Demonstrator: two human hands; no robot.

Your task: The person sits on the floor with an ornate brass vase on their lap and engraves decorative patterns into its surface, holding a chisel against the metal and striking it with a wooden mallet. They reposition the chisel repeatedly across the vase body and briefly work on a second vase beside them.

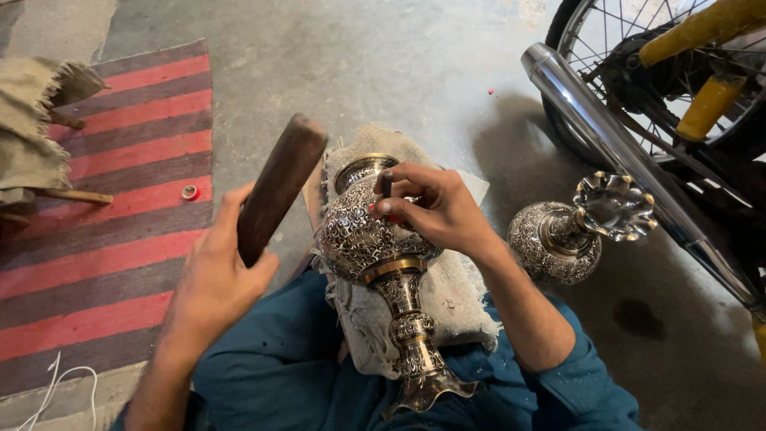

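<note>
Workpiece: an engraved metal vase (375, 239) was laid on its side at the centre of the frame, mouth away from the person and flared foot toward the lower edge, so that its rounded belly faced up for working.
Support: the vase was bedded on a folded burlap cloth (455, 295) across the lap, which cushioned it and kept it from rolling.
Right hand (435, 209): closed in a pinch on a small dark chisel (387, 185), whose tip was set against the vase belly; the palm rested on the metal for steadiness.
Left hand (215, 275): wrapped fully around a wooden mallet (275, 187), held raised and tilted to the left of the chisel.
Second vase (570, 231): stood upright on the concrete floor (383, 64), right of centre, beside a motorcycle exhaust pipe (606, 136).
Striped mat (104, 223): spread at the left of the frame.
</note>
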